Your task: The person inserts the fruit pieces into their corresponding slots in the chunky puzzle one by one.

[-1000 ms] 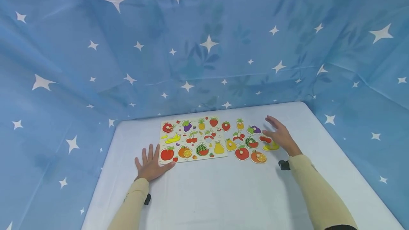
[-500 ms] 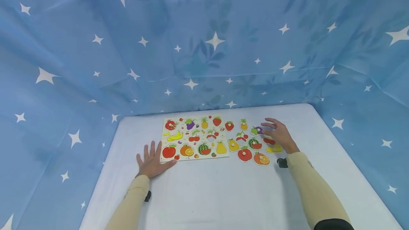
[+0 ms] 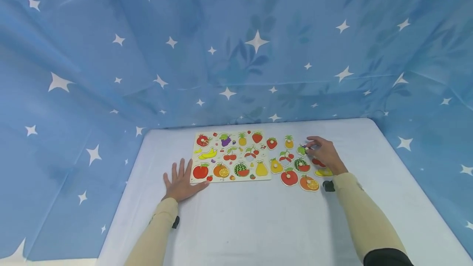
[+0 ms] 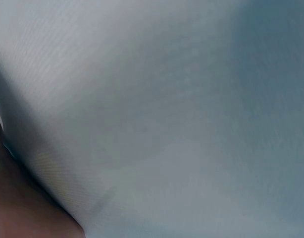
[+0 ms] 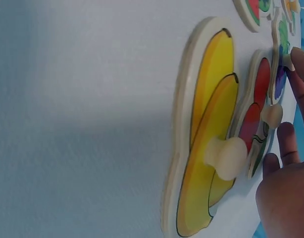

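Observation:
My right hand (image 3: 326, 154) is at the grape puzzle piece (image 3: 301, 150), which lies among the loose pieces. In the right wrist view, thumb and forefinger pinch the small wooden knob of that grape piece (image 5: 279, 74), while the other fingers curl over the cherry piece (image 5: 251, 121). Nearest that wrist lies the banana piece (image 5: 206, 144) with its round knob. My left hand (image 3: 182, 184) rests flat with fingers spread, its thumb along the lower left corner of the fruit puzzle board (image 3: 236, 180). The left wrist view holds only tablecloth and a blurred bit of hand (image 4: 28, 198).
Between the board and my right hand lie more knobbed fruit pieces, among them a strawberry (image 3: 272, 143), a pineapple (image 3: 289, 142), a pear (image 3: 276, 166), an apple (image 3: 289, 177) and an orange (image 3: 309, 183). A blue starry curtain (image 3: 236, 65) surrounds the white table (image 3: 251, 225).
My right hand has moved left to the grape piece, its thumb and forefinger closing on the knob. The left hand stays by the board. The head view has shifted slightly.

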`<state>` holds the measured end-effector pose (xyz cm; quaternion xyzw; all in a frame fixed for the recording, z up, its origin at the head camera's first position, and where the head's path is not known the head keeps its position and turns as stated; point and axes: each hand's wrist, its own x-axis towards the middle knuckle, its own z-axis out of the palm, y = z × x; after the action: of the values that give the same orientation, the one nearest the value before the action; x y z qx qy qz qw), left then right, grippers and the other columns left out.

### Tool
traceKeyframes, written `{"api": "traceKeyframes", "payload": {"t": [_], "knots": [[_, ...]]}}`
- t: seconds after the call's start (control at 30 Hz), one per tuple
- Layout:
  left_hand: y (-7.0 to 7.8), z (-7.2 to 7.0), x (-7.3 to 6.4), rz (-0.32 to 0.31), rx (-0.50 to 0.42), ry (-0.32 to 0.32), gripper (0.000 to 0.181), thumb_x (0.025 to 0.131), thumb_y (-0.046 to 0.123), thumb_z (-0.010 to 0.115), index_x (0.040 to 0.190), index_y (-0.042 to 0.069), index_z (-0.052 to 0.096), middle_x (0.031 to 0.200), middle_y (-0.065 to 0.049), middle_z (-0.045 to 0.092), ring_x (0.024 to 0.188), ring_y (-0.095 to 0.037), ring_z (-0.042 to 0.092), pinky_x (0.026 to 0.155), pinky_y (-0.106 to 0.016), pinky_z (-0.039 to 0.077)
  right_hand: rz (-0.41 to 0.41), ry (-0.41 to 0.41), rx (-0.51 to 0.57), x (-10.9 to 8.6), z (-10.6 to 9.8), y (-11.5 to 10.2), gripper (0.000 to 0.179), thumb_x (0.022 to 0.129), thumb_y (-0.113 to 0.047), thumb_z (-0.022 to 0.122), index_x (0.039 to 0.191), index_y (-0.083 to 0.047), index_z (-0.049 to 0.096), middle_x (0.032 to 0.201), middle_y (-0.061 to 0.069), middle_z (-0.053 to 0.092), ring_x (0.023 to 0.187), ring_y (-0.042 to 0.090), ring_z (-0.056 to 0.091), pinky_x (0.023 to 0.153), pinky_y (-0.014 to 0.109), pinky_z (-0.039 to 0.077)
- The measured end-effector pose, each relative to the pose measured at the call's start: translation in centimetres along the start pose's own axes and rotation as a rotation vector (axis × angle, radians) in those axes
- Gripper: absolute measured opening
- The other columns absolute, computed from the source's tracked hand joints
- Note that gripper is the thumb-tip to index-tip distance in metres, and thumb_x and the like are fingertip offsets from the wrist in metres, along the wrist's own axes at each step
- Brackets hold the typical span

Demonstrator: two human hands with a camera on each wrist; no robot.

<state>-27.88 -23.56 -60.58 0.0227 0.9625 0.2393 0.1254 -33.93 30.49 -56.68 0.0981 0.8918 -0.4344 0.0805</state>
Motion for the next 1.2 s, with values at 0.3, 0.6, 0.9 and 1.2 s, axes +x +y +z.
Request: {"api": "traceKeyframes", "payload": {"t": [0.3,0.6,0.9,1.2], "knots": [[-0.2,0.2,0.1,0.006,0.021,0.006,0.125,0.086,0.082,0.065,0.173,0.011,0.009,0.178,-0.021,-0.007,0.159,-0.048,-0.014,0.117,-0.074,-0.018,-0.043,0.043,-0.042,-0.4,-0.1,-0.6,0.054,0.103,-0.011,0.069,0.154,-0.002,0.052,0.131,0.022,0.068,0.140,0.046,0.044,0.119,0.070,0.028],[0.0,0.4,0.2,-0.001,0.023,0.017,0.125,0.085,0.082,0.064,0.174,0.013,0.010,0.178,-0.019,-0.006,0.160,-0.047,-0.013,0.118,-0.073,-0.017,-0.060,0.081,-0.088,-0.7,-0.1,-0.8,0.050,0.104,-0.010,0.067,0.151,-0.001,0.055,0.136,0.026,0.058,0.138,0.047,0.036,0.115,0.068,0.032],[-0.9,1.4,0.6,-0.011,0.041,0.026,0.130,0.080,0.091,0.060,0.174,0.016,0.011,0.179,-0.017,-0.005,0.160,-0.045,-0.013,0.117,-0.075,-0.015,-0.069,0.097,-0.082,-0.6,0.7,-0.5,0.053,0.103,-0.009,0.068,0.152,0.004,0.052,0.133,0.028,0.045,0.122,0.042,0.044,0.093,0.051,0.050],[-0.4,1.0,0.8,-0.010,0.044,0.029,0.128,0.082,0.087,0.063,0.174,0.016,0.011,0.179,-0.018,-0.004,0.160,-0.046,-0.012,0.118,-0.075,-0.015,-0.058,0.135,-0.017,-0.7,0.7,-1.9,0.058,0.104,-0.010,0.070,0.156,0.002,0.048,0.134,0.027,0.052,0.121,0.042,0.045,0.090,0.047,0.051]]}}
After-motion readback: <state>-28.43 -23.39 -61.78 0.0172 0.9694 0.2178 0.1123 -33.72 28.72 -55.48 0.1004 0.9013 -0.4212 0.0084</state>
